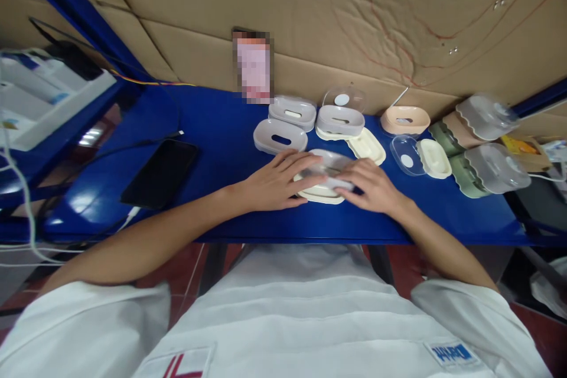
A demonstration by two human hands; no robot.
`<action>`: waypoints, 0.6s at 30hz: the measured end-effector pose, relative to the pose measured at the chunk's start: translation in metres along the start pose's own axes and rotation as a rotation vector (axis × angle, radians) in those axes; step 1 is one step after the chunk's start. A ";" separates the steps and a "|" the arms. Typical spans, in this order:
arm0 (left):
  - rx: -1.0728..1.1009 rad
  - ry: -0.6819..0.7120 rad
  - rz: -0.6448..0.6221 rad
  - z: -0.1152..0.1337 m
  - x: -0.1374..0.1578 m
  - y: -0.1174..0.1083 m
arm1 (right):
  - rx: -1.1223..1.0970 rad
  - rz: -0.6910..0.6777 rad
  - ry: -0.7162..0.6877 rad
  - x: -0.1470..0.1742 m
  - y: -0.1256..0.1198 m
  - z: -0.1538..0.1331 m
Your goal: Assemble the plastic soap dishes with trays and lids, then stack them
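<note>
Blue table [221, 130] | cardboard backing [310, 23] | red floor [401, 274] | left hand [283, 180], right hand [370, 186] gripping grey case [330, 157]

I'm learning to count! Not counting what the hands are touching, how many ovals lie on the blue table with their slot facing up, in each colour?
Grey slotted ovals: 3
Peach slotted oval: 1
Total: 4

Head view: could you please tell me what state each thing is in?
Gray dish, held by left hand and right hand
Cream tray, partly under gray dish
Black phone, flat, screen dark
Propped phone, leaning on cardboard, screen lit
Peach dish, standing, slot uppermost
Clear lid near peach dish, lying flat
</note>
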State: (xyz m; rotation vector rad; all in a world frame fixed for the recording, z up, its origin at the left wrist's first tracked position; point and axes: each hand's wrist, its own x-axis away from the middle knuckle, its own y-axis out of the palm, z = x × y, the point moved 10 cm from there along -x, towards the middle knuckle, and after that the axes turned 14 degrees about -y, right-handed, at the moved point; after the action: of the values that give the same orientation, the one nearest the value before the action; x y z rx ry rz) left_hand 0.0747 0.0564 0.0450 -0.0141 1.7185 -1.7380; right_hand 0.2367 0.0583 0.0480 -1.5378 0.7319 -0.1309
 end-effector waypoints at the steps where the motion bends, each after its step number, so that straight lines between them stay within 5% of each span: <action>1: 0.009 0.010 -0.033 0.000 0.000 0.004 | -0.026 -0.010 -0.048 -0.001 0.008 -0.012; 7: -0.053 0.066 -0.148 -0.002 0.003 0.024 | -0.007 -0.094 -0.186 -0.013 0.040 -0.038; 11: -0.078 0.080 -0.143 -0.001 0.003 0.022 | -0.003 -0.087 -0.163 -0.012 0.024 -0.020; 14: -0.081 0.066 -0.153 0.001 0.001 0.019 | 0.183 -0.025 0.228 0.015 -0.015 0.048; 18: -0.111 0.046 -0.166 0.001 0.000 0.017 | 0.418 -0.149 0.979 0.111 -0.059 0.139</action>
State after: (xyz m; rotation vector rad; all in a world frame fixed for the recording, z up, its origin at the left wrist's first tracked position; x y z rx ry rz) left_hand 0.0823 0.0575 0.0301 -0.1715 1.8917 -1.7700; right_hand 0.4150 0.1162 0.0465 -1.0631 1.2433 -1.1324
